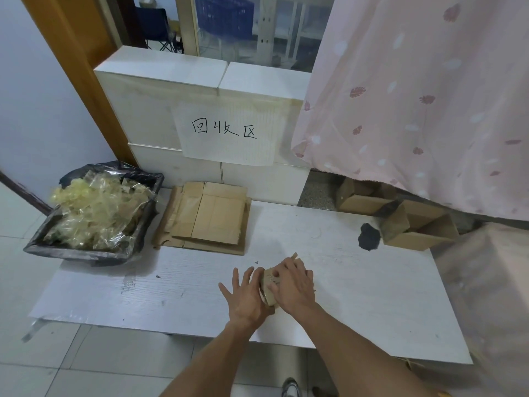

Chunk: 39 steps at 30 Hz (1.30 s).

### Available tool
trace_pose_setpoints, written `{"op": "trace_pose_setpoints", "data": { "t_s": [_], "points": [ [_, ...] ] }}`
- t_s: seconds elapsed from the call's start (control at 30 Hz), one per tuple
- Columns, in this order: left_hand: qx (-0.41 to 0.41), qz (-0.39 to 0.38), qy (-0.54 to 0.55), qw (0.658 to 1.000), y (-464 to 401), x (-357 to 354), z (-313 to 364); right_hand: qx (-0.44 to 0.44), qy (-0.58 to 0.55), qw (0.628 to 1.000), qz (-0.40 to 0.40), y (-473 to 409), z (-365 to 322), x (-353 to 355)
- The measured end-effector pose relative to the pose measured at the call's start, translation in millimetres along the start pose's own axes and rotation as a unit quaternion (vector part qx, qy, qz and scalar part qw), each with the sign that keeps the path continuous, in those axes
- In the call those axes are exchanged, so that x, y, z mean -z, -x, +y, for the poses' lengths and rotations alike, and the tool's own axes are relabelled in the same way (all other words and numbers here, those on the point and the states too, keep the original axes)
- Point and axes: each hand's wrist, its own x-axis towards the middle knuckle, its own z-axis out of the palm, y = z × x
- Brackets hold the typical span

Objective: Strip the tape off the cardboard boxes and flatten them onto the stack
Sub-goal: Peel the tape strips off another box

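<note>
A small taped cardboard box (267,287) sits on the white board (200,282) near its front edge, mostly covered by both hands. My left hand (246,298) lies against the box's left side with its fingers spread and straight. My right hand (293,285) rests on top of the box, its fingertips curled down onto the near-left top edge. A stack of flattened cardboard boxes (209,217) lies at the back of the board, left of centre.
A black-lined bin (86,247) full of stripped clear tape stands at the left. Open cardboard boxes (418,224) sit at the right under a pink curtain (415,96). A dark blotch (369,236) marks the board. A white tiled ledge with a paper sign (226,133) backs the board.
</note>
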Motion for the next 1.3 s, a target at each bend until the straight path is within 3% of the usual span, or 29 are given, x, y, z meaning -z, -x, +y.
{"op": "trace_pose_setpoints", "data": {
  "t_s": [0.5, 1.3],
  "points": [
    [0.016, 0.004, -0.014, 1.0, 2.7, -0.3, 7.5, -0.083, -0.018, 0.996, -0.037, 2.2, -21.9, -1.6],
    [0.012, -0.004, -0.025, 1.0, 3.1, -1.9, 7.0, -0.069, -0.001, 0.995, -0.078, -9.4, -15.8, 12.3]
  ]
}}
